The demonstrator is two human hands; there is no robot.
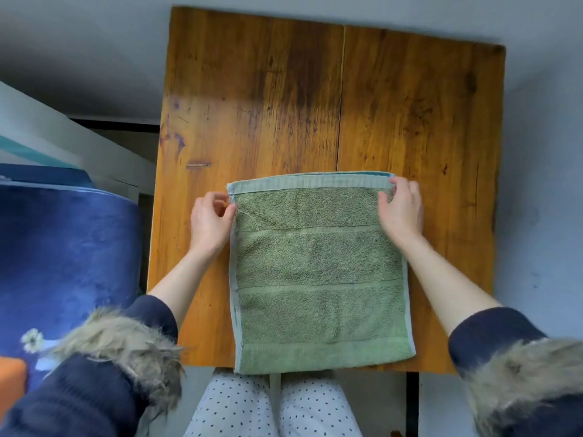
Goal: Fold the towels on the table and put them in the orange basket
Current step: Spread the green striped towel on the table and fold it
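A worn wooden table, its top made of two boards joined by a seam running away from the person, carries a single green towel lying flat at its near edge, the towel's near hem hanging slightly past that edge.

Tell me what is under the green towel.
The green towel lies flat on the wooden table, near edge overhanging. A blue edge peeks out at its far right corner; anything else beneath is covered.
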